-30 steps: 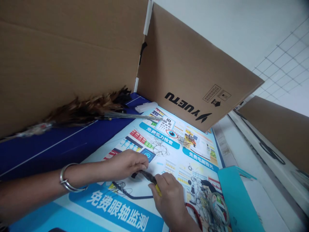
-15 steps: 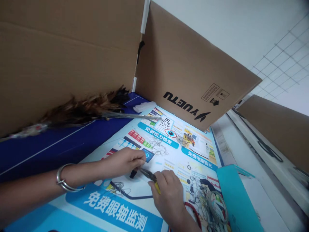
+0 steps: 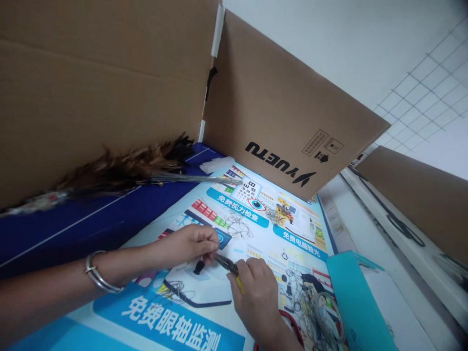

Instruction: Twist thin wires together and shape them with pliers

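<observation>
My right hand is wrapped round a pair of pliers with yellow handles and dark jaws pointing left. The tips of the jaws meet the fingertips of my left hand, which are pinched together. Whatever lies in that pinch is too small or hidden to make out. A silver bangle circles my left wrist. Below the hands, loops of thin wire rest on the printed poster. More wire loops lie beyond my left hand.
A tangle of wire pieces and a red-handled tool sit right of my right hand, beside a turquoise box. Feathers and straight wires lie along the left cardboard panel. Another panel stands behind.
Both hands stay almost in place, pliers still at the left fingertips. The left fingers have turned slightly. The view has shifted a little.
</observation>
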`<state>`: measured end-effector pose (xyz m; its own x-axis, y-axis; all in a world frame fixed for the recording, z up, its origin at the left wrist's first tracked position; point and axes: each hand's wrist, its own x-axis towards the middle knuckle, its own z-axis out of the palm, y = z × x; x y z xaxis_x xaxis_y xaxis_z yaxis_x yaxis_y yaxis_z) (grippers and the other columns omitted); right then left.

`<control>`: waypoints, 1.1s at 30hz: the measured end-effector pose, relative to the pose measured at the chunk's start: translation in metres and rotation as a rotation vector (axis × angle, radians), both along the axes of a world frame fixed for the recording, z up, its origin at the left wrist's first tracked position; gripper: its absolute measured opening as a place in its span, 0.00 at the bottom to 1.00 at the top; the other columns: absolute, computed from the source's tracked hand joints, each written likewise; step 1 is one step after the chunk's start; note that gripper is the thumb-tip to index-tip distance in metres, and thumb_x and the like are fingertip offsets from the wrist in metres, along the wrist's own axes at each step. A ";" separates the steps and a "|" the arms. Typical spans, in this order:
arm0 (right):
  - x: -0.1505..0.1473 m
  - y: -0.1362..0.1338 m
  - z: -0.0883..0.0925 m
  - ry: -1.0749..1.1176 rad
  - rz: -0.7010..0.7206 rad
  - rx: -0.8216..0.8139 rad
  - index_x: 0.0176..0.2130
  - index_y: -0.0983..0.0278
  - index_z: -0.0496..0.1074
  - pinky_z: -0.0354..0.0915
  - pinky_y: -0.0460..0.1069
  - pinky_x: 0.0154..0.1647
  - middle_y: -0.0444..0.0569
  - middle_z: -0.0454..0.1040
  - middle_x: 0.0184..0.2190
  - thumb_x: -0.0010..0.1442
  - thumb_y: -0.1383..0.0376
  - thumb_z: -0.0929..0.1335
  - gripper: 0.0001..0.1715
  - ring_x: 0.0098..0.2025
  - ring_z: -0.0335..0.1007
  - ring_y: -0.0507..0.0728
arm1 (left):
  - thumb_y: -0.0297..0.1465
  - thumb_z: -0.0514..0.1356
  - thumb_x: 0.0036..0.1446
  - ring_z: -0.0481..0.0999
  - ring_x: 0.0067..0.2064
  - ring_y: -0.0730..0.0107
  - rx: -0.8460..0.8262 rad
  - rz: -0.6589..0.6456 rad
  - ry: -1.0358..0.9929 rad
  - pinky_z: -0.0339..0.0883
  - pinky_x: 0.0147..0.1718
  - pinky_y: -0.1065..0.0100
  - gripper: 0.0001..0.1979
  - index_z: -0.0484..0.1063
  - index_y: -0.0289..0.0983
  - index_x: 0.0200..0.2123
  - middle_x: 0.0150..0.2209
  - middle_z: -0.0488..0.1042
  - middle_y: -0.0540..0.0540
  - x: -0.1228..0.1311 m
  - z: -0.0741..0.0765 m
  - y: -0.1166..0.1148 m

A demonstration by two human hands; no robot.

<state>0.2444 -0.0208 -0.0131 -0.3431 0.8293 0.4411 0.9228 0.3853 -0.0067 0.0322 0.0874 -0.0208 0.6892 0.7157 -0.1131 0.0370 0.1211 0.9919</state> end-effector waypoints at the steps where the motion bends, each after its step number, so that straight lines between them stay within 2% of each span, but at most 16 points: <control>1: 0.000 0.000 0.000 -0.027 -0.009 0.004 0.42 0.63 0.68 0.60 0.53 0.35 0.50 0.69 0.33 0.67 0.61 0.64 0.07 0.35 0.64 0.60 | 0.41 0.60 0.58 0.74 0.29 0.70 -0.016 0.001 -0.017 0.66 0.30 0.70 0.14 0.68 0.36 0.30 0.27 0.75 0.51 0.000 -0.002 0.000; 4: 0.000 0.000 0.001 -0.085 -0.028 0.021 0.42 0.63 0.68 0.59 0.53 0.34 0.50 0.69 0.33 0.67 0.62 0.64 0.07 0.34 0.63 0.60 | 0.42 0.61 0.57 0.74 0.29 0.71 -0.034 0.007 -0.033 0.66 0.31 0.70 0.14 0.68 0.36 0.30 0.27 0.75 0.51 0.000 -0.003 0.000; 13: 0.001 0.001 0.002 -0.062 -0.015 0.040 0.42 0.63 0.68 0.59 0.53 0.34 0.50 0.69 0.33 0.67 0.62 0.64 0.07 0.34 0.63 0.60 | 0.43 0.61 0.57 0.73 0.28 0.72 -0.023 -0.002 0.016 0.64 0.29 0.71 0.16 0.69 0.35 0.29 0.25 0.75 0.51 0.000 0.015 -0.002; 26: 0.001 0.001 0.002 -0.091 -0.004 0.084 0.43 0.63 0.68 0.58 0.53 0.34 0.49 0.69 0.32 0.68 0.61 0.63 0.08 0.33 0.63 0.59 | 0.46 0.62 0.55 0.72 0.26 0.72 -0.072 0.007 0.017 0.61 0.26 0.72 0.17 0.68 0.37 0.29 0.24 0.75 0.52 0.001 0.014 -0.004; 33: 0.000 0.000 0.003 -0.082 0.004 0.034 0.42 0.62 0.69 0.60 0.52 0.32 0.49 0.69 0.31 0.68 0.62 0.63 0.08 0.33 0.65 0.58 | 0.44 0.61 0.55 0.72 0.26 0.71 -0.052 -0.026 0.019 0.62 0.26 0.70 0.15 0.67 0.38 0.29 0.24 0.75 0.52 0.000 0.015 -0.004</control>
<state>0.2448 -0.0211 -0.0103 -0.3822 0.8128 0.4396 0.9182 0.3875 0.0818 0.0318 0.0838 -0.0056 0.7048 0.6904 -0.1633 0.0596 0.1717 0.9834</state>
